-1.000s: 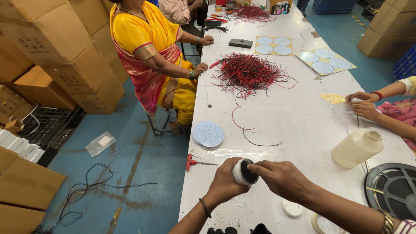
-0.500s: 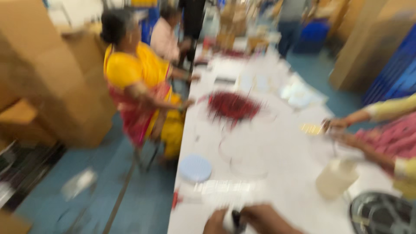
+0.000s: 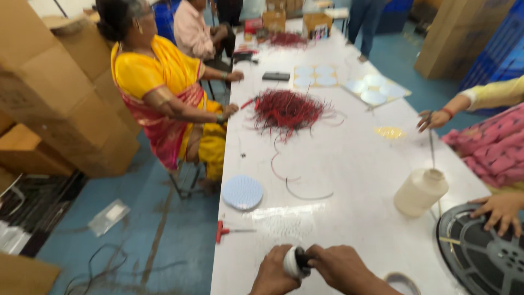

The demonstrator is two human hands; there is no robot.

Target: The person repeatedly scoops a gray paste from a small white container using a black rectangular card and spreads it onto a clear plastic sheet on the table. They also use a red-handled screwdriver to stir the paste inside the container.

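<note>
Head's swung up the white table (image 3: 349,180) since a second ago, but both my left hand (image 3: 274,271) and right hand (image 3: 339,267) still clamp what looks like a small white roll (image 3: 293,262) at the near edge.

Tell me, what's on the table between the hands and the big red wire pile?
In the head view, between the hands and the wire pile lie a round blue disc, a red-handled screwdriver and two loose curved wires.

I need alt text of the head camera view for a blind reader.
Two bare hands, left hand and right hand, hold a small white round part over a long white table. Red wires, a pale blue disc and seated co-workers surround it.
</note>
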